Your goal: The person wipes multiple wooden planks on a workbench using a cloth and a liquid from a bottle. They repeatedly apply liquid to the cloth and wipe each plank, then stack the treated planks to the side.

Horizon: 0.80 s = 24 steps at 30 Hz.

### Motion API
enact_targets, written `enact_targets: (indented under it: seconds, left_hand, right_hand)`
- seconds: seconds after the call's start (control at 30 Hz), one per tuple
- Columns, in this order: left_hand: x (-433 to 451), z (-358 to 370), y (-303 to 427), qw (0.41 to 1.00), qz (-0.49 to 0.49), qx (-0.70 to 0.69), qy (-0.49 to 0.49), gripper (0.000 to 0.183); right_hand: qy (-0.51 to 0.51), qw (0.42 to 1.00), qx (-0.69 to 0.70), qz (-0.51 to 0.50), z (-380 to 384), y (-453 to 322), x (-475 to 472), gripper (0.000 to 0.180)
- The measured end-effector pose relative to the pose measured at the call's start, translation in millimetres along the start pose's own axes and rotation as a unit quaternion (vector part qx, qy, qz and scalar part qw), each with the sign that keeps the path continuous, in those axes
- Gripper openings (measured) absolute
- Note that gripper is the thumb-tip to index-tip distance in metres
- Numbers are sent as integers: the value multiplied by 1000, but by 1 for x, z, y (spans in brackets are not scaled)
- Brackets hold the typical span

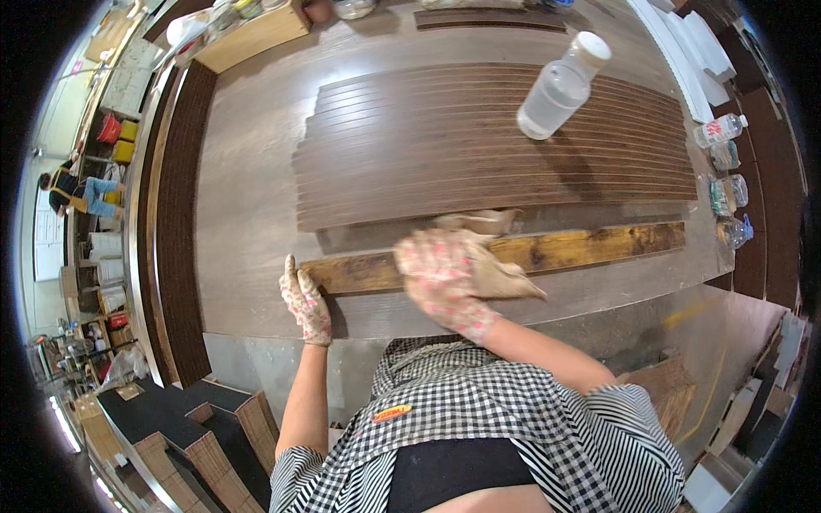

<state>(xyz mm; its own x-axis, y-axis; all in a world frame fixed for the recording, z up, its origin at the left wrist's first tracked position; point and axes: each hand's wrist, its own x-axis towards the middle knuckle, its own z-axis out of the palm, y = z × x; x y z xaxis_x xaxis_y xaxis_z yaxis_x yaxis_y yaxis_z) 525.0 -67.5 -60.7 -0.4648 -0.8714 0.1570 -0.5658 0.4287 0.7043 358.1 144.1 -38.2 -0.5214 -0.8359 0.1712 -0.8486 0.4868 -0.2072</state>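
A long narrow wooden board [596,249] with dark and golden grain lies across the near part of the table. At its left end is my left hand [306,304], in a floral glove, with its fingers against the board's end. My right hand [442,279], gloved likewise and slightly blurred, presses a tan cloth [503,272] onto the board left of its middle. Beyond the board, dark brown wooden strips [417,147] lie side by side on the tabletop [250,192]. A clear plastic bottle with a white cap [555,96] stands on the strips.
Dark stacked boards [183,224] edge the table at left. A wooden box [256,38] holding containers sits at the far left corner. Several plastic bottles, one with a red-marked label [718,131], line the right edge, near white foam pieces [709,48]. A person [80,192] stands in the left background.
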Motion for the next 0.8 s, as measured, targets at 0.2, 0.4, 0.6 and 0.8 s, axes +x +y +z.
enact_targets:
  seconds: [0.2, 0.4, 0.6, 0.8]
  left_hand:
    - [4, 1, -5, 985, -28, -167, 17, 47]
    - [-1, -3, 6, 979, 154, 134, -6, 38]
    - [2, -7, 28, 982, 106, 156, -20, 32]
    - [16, -15, 28, 992, 23, 97, -75, 28]
  right_hand:
    - [-14, 968, 158, -194, 33, -121, 76, 59]
    - [118, 990, 17, -80, 23, -9, -21, 54]
    - [294, 614, 684, 262, -60, 306, -183, 82]
    - [203, 840, 96, 494, -125, 531, -244, 39]
